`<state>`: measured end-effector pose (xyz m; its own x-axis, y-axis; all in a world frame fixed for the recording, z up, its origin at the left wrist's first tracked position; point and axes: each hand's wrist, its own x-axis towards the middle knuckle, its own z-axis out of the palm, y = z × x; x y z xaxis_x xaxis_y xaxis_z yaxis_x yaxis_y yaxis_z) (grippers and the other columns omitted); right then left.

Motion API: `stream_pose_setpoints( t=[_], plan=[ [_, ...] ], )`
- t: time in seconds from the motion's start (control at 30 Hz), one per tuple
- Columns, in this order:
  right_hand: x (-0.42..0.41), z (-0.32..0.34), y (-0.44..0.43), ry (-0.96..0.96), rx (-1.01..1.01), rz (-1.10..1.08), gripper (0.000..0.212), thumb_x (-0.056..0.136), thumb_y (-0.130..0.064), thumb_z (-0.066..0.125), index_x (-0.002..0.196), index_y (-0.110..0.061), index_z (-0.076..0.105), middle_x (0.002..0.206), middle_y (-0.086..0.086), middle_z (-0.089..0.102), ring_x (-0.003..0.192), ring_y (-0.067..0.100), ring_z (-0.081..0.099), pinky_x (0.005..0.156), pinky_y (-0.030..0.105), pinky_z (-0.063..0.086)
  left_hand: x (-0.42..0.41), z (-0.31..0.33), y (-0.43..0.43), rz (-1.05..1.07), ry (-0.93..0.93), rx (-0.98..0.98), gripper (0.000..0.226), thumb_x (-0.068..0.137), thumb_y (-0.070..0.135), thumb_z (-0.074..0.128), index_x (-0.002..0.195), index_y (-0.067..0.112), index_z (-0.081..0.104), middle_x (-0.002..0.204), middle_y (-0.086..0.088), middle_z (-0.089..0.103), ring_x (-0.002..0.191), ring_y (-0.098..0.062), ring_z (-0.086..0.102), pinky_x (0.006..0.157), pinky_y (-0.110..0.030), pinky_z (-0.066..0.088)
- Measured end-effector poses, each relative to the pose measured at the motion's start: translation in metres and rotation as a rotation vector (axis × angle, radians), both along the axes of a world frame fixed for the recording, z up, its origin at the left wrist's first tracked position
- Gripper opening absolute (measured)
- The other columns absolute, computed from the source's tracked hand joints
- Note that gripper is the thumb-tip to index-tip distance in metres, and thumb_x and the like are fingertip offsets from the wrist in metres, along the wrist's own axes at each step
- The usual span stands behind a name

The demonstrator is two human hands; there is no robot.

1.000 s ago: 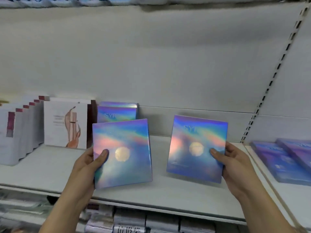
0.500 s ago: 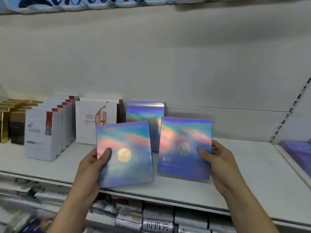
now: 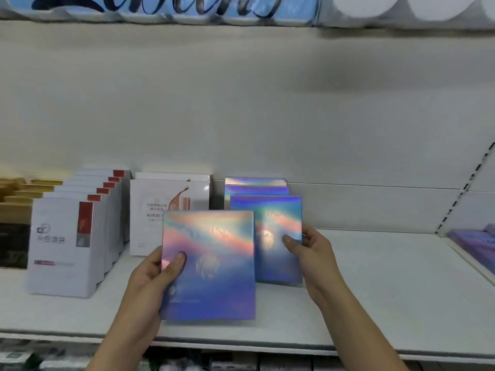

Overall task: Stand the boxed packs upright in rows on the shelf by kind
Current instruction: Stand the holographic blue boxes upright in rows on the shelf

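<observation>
Our left hand (image 3: 150, 279) grips one holographic pack (image 3: 211, 266); our right hand (image 3: 310, 253) grips another pack (image 3: 278, 228) upright on the shelf (image 3: 375, 290).

Overhead — blue bags (image 3: 294, 9), white discs (image 3: 435, 6)

Left to right on the shelf (image 3: 375, 290): a row of packs at the far left edge (image 3: 16, 210), then a longer row (image 3: 61, 250) standing one behind another, then wider packs (image 3: 160, 210), then two boxes (image 3: 257, 188) upright near the back wall. Just in front of those is a third box (image 3: 278, 253), with the right hand (image 3: 313, 253) on its right edge. Nearer and a bit left, overlapping it, the left hand (image 3: 150, 277) holds a fourth box (image 3: 214, 277). Way over right, flat packs (image 3: 476, 242) lie on the next shelf section.
</observation>
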<state>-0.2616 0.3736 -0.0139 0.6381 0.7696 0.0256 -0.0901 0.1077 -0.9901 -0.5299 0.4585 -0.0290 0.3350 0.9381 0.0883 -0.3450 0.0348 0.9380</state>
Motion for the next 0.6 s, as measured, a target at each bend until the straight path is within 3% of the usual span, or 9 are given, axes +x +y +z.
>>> stream_pose_setpoints(
  t=[0.07, 0.13, 0.2, 0.37, 0.5, 0.6],
  plan=[
    [-0.01, -0.001, 0.011, -0.049, -0.018, -0.075, 0.02, 0.093, -0.007, 0.071, 0.105, -0.022, 0.072, 0.102, -0.003, 0.079, 0.095, 0.022, 0.074, 0.077, 0.037, 0.063, -0.005, 0.0, 0.006, -0.036, -0.002, -0.015, 0.032, 0.081, 0.028, 0.072, 0.112, 0.02, 0.077, 0.113, -0.017, 0.077, 0.097, -0.033, 0.077, 0.075, -0.041, 0.065],
    [-0.018, -0.002, 0.018, -0.122, -0.023, -0.19, 0.023, 0.091, -0.007, 0.073, 0.1, -0.028, 0.071, 0.1, -0.008, 0.077, 0.09, 0.013, 0.072, 0.064, 0.019, 0.058, -0.007, 0.0, 0.011, -0.066, -0.001, -0.033, 0.026, 0.082, 0.028, 0.071, 0.106, 0.022, 0.078, 0.111, -0.016, 0.078, 0.094, -0.032, 0.078, 0.07, -0.039, 0.065],
    [-0.025, -0.003, 0.021, -0.169, 0.0, -0.276, 0.03, 0.089, -0.005, 0.074, 0.095, -0.033, 0.069, 0.096, -0.016, 0.075, 0.088, 0.005, 0.07, 0.058, 0.01, 0.051, -0.006, 0.002, 0.015, -0.091, -0.013, -0.045, 0.023, 0.083, 0.026, 0.07, 0.104, 0.021, 0.079, 0.11, -0.015, 0.079, 0.093, -0.03, 0.078, 0.067, -0.036, 0.064],
    [-0.037, -0.005, 0.031, -0.187, 0.053, -0.395, 0.035, 0.087, -0.003, 0.073, 0.094, -0.037, 0.071, 0.089, -0.025, 0.074, 0.085, -0.003, 0.069, 0.073, 0.023, 0.053, -0.003, 0.005, 0.015, -0.111, -0.026, -0.032, 0.023, 0.082, 0.025, 0.07, 0.103, 0.022, 0.079, 0.109, -0.015, 0.079, 0.092, -0.029, 0.079, 0.066, -0.035, 0.064],
    [-0.041, -0.008, 0.034, -0.17, 0.099, -0.414, 0.038, 0.087, -0.005, 0.073, 0.091, -0.042, 0.07, 0.086, -0.033, 0.072, 0.084, -0.011, 0.066, 0.063, 0.008, 0.05, -0.004, 0.002, 0.014, -0.106, -0.038, -0.066, 0.025, 0.081, 0.023, 0.07, 0.104, 0.02, 0.079, 0.109, -0.017, 0.078, 0.09, -0.029, 0.079, 0.066, -0.037, 0.065],
    [-0.041, -0.011, 0.035, -0.127, 0.095, -0.434, 0.037, 0.088, -0.005, 0.074, 0.093, -0.042, 0.069, 0.093, -0.025, 0.074, 0.085, -0.009, 0.067, 0.066, 0.01, 0.05, -0.007, 0.003, 0.012, -0.102, -0.03, -0.056, 0.026, 0.082, 0.024, 0.071, 0.106, 0.021, 0.079, 0.11, -0.017, 0.078, 0.091, -0.029, 0.079, 0.066, -0.036, 0.064]
  ],
)
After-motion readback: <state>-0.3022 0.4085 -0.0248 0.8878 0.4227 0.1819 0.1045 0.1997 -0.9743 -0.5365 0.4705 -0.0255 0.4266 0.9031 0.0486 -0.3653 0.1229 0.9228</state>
